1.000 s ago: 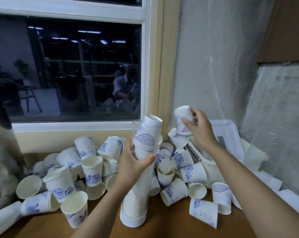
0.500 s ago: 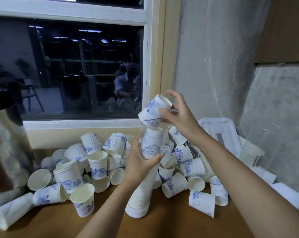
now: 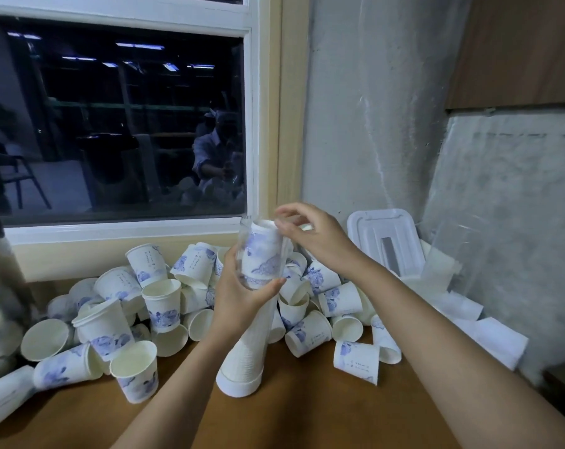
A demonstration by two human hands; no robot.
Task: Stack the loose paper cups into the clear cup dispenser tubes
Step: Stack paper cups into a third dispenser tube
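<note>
Likely light and easily crushed, the top paper cup (image 3: 263,251) sits inverted in the clear tube (image 3: 245,345) standing mid-counter (image 3: 307,416); the left grip (image 3: 239,303) clamps the tube, while the right grip (image 3: 310,238), fingers apart, should press only its stiffer base.

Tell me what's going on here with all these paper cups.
A person is filling a clear dispenser tube with paper cups. Their left hand grips the tube, which stands on the wooden table and holds a tall stack. The right hand is at the tube's mouth, its thumb touching the top cup, which sits upside down inside. Many loose cups lie piled behind, below the window.
</note>
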